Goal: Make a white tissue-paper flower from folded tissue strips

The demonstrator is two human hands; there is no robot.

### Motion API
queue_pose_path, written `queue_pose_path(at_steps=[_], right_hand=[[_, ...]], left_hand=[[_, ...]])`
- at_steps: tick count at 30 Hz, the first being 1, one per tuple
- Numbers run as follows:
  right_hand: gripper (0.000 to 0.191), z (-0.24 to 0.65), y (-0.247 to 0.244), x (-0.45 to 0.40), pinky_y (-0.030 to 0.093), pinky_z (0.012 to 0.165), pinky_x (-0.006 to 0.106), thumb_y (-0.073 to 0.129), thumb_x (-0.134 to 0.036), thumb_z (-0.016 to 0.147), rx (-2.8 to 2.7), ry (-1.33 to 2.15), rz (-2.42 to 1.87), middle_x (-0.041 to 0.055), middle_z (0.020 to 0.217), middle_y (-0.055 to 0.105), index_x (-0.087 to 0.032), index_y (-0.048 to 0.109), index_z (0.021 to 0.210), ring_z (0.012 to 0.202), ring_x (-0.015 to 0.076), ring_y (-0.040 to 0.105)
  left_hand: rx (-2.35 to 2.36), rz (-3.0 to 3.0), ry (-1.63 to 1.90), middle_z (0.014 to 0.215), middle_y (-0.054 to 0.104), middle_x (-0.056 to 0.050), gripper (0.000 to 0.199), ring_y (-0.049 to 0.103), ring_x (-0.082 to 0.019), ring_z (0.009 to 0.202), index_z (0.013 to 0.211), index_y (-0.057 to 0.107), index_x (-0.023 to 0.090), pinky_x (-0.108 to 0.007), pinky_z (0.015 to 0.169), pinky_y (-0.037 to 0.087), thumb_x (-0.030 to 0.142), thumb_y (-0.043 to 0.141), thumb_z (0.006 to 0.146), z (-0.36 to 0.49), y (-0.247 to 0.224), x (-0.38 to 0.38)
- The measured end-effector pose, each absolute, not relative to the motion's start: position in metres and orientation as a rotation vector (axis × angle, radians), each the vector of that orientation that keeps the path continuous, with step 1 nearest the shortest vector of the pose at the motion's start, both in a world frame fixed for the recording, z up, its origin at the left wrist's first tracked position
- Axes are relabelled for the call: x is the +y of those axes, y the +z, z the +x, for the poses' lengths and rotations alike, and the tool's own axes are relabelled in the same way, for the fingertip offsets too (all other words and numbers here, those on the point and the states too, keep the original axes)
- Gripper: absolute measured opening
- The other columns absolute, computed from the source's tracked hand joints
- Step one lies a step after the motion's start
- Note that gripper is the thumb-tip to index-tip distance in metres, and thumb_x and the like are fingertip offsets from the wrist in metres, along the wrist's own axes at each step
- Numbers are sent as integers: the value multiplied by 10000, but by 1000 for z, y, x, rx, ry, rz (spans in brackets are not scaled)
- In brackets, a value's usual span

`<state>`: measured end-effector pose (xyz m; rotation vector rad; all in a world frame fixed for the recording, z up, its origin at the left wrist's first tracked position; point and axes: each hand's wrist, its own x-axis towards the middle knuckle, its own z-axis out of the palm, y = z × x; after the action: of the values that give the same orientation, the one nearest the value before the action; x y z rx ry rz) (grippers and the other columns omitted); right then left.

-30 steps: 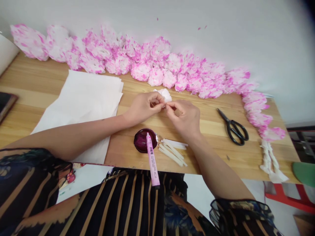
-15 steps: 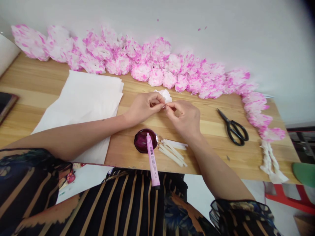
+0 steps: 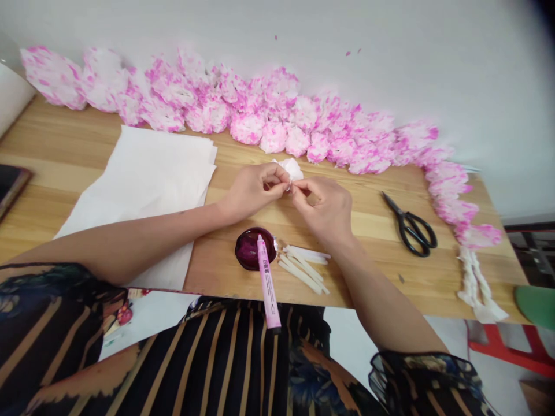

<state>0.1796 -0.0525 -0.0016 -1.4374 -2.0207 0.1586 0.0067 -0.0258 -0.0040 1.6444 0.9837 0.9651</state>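
Between my hands, at the middle of the table, is a small white paper flower (image 3: 293, 167). My left hand (image 3: 258, 188) is closed, its thumb and forefinger pinching the flower's base. Close against it, my right hand (image 3: 325, 202) pinches the same base from the right, its fingertips nearly touching the left ones. The fingers hide the pinched part. Below the hands, a pink marker (image 3: 267, 283) rests with its tip on a dark purple dish (image 3: 247, 251) and its end past the table edge. Several thin white sticks (image 3: 303, 271) lie beside the dish.
A row of pink-and-white paper flowers (image 3: 273, 136) runs along the wall and down the right side. Stacked white paper sheets (image 3: 151, 167) lie under my left forearm. Black scissors (image 3: 411, 228) rest at right, near twisted white paper strips (image 3: 474, 289). A phone (image 3: 11, 185) lies far left.
The view has shifted very slightly. Both hands keep their pinch on the paper flower, and its base has barely moved between the fingertips.
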Motion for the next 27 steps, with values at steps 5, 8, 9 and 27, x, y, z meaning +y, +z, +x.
queue_pose_path(at_steps=[5,8,9,27], right_hand=[[158,180,-1,-53,429,683,316,583,-236,862,-2010,174,-1426,19,754,730,-223,712,772,698,177,625],[162,180,-1,-52,435,686,318,577,-241,864,-2007,188,-1423,18,762,734,-227,716,782,706,179,633],[164,181,-1,-52,436,687,319,575,-241,866,-2006,193,-1420,18,766,736,-227,716,784,709,180,635],[181,180,-2,-53,408,689,311,575,-261,882,-2036,159,-1443,18,746,722,-220,717,777,703,174,615]], left_hand=[[983,1617,967,781,696,-25,62,619,-93,708,789,625,131,-205,670,462,191,629,801,7,-4,-26],[970,1594,961,789,701,-29,62,626,-96,719,795,630,130,-209,681,469,192,632,803,7,-4,-26],[966,1588,958,791,701,-31,64,627,-95,719,794,630,130,-209,683,470,193,633,803,6,-4,-26],[1014,1655,939,771,696,-19,54,609,-89,685,788,626,124,-199,649,439,174,622,807,6,-2,-26]])
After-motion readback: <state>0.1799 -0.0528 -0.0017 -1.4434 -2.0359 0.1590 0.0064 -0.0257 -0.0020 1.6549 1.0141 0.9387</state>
